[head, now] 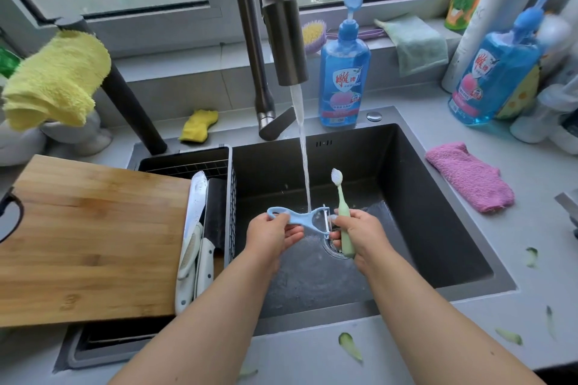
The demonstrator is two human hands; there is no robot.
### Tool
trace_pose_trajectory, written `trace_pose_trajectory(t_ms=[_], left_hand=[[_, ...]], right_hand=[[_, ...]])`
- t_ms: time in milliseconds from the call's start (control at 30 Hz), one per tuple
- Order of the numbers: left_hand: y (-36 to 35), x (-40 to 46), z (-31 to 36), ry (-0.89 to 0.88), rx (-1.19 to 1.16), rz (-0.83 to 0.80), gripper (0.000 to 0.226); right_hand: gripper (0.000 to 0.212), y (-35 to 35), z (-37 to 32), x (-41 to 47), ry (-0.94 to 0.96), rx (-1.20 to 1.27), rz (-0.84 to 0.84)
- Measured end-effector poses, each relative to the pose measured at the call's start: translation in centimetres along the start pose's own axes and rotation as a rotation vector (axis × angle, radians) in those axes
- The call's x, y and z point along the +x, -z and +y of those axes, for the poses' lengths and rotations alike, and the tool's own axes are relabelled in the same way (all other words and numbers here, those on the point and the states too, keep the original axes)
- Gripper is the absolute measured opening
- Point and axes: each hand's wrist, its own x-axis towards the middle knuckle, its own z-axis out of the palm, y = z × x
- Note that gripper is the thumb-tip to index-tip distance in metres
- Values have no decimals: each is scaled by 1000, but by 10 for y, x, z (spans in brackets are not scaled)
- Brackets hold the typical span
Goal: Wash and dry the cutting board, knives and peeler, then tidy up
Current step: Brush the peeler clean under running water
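Two hands meet over the sink (pixel 438 197), just under the running water (pixel 305 166) from the tap (pixel 283 40). The left hand (pixel 270 233) pinches the handle of the blue peeler (pixel 300 218), thumb on top and fingers curled beneath, holding it level with its blade end toward the right. The right hand (pixel 359 233) is curled round the lower handle of a green toothbrush (pixel 342 216), which stands nearly upright, bristles at the top; its fingertips also touch the peeler's blade end. The stream falls onto the peeler near its neck, above the sink's drain (pixel 333 248).

Left of the sink basin, a wire rack (pixel 230 197) holds the knives (pixel 195 247), their white handles toward the person. The wooden board (pixel 90 237) lies flat beside them, over the rack's left part and the counter.

Behind the sink, a yellow sponge (pixel 198 125) lies left of the tap and a blue soap bottle (pixel 342 72) stands right of it. A yellow cloth (pixel 53 81) hangs on a dark bar at the sink's far left. Right of the sink, a pink cloth (pixel 469 176) lies on the counter (pixel 531 228), with a second blue bottle (pixel 497 72) behind it. Green peel scraps (pixel 350 345) lie on the counter at the sink's near and right sides.
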Motion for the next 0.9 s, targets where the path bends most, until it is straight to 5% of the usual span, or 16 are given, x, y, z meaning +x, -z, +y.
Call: trace_pose_trajectory(t_ms=[167, 367, 533, 633, 800, 900], left_hand=[[8, 1, 1, -48, 35, 55, 15], [16, 2, 14, -177, 128, 204, 6], [15, 0, 19, -193, 162, 217, 9], [16, 0, 18, -199, 192, 207, 16], [15, -2, 15, -209, 235, 183, 18], [15, 0, 14, -229, 274, 212, 23]], right_hand=[[10, -1, -8, -9, -31, -42, -54], [6, 26, -15, -20, 371, -633, -26], [13, 33, -26, -24, 478, -1049, -51], [11, 36, -33, -25, 457, -1138, -128], [26, 33, -35, -22, 605, -1245, 10], [22, 34, -40, -22, 534, -1276, -97]])
